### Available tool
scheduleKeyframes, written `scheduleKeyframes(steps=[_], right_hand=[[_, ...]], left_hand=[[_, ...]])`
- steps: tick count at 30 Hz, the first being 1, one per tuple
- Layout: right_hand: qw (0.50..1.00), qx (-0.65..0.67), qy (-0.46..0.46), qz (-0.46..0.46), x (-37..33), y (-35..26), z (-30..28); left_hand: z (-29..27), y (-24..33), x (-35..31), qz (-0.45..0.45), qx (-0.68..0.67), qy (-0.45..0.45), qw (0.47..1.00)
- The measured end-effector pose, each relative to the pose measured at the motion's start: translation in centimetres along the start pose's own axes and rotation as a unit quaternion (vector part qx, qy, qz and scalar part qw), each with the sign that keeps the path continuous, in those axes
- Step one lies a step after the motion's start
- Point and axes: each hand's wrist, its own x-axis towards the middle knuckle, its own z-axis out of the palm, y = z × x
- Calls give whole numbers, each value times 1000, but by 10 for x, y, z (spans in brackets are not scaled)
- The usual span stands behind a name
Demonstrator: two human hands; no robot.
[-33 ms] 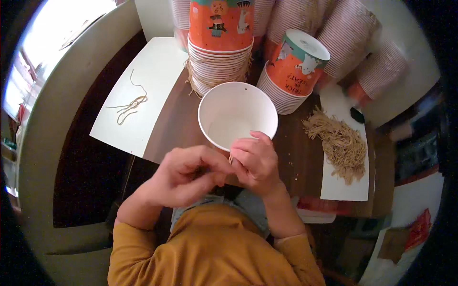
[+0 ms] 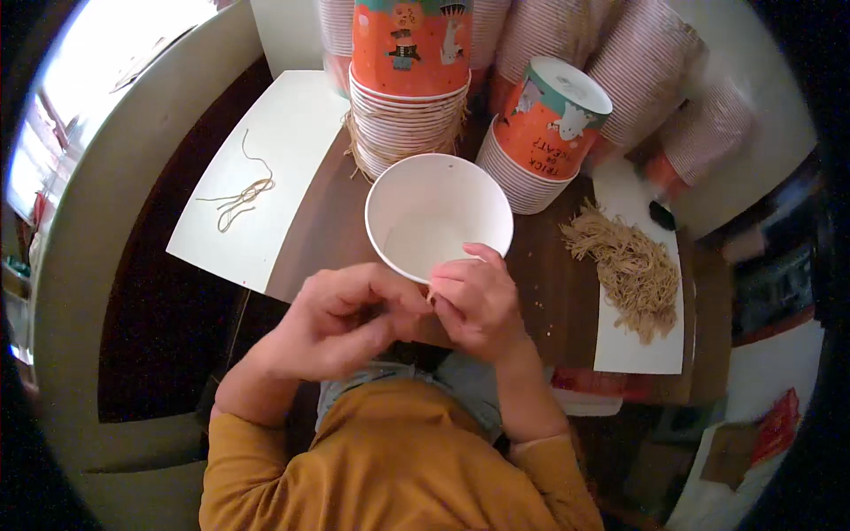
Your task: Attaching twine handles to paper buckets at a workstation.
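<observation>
A white-lined paper bucket (image 2: 416,199) stands upright on the table in front of me, its mouth toward me and a small hole near the far rim. My right hand (image 2: 482,305) is closed at its near rim, the fingers curled over the edge. A short bit of tan cord (image 2: 430,297) shows between my two hands, just outside the rim. My left hand (image 2: 341,323) is pinched together beside it, thumb and forefinger meeting at the cord. The fingertips partly hide the cord, and the near outside wall is out of sight.
Loose cords (image 2: 237,199) lie on a white sheet (image 2: 292,115) at the left. A heap of tan cords (image 2: 633,279) covers another white sheet (image 2: 620,354) at the right. Behind stand stacked orange buckets (image 2: 407,53), an upside-down bucket (image 2: 553,124) on another stack, and more stacks.
The bucket has shifted very slightly to the left, and its far hole with it. Both hands have moved only a little and keep their grip near the rim.
</observation>
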Motion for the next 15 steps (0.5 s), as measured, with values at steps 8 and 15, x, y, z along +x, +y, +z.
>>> scheduleKeyframes(steps=[8,15], right_hand=[[966,-93,-237,46,37,25,-90],[808,417,-257,327,85,-26,-49]], left_hand=[[-50,28,25,-129,156,-26,979],[-17,18,60,-37,136,-65,988]])
